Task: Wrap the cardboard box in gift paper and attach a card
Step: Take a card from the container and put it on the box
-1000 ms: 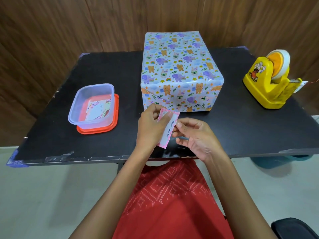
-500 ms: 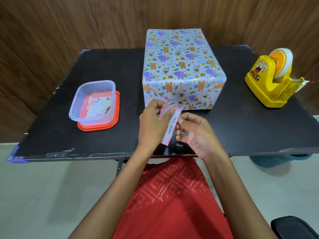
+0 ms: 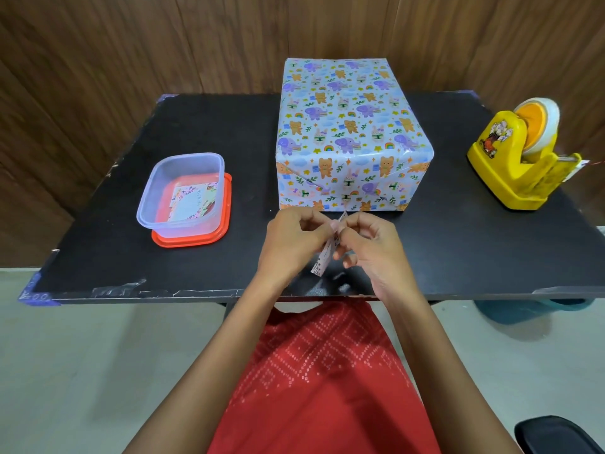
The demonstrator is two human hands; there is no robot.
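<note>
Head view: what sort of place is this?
Probably a home or small craft corner: a worn black table against wood panelling, with a yellow tape dispenser and a wrapped box.

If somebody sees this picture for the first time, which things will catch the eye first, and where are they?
The wrapped box, covered in cartoon-animal paper, stands at the table's middle and dominates. Just in front of it, the left hand and right hand together pinch a small pink card. A yellow tape dispenser sits far right; a clear tub on a red lid sits left.
</note>
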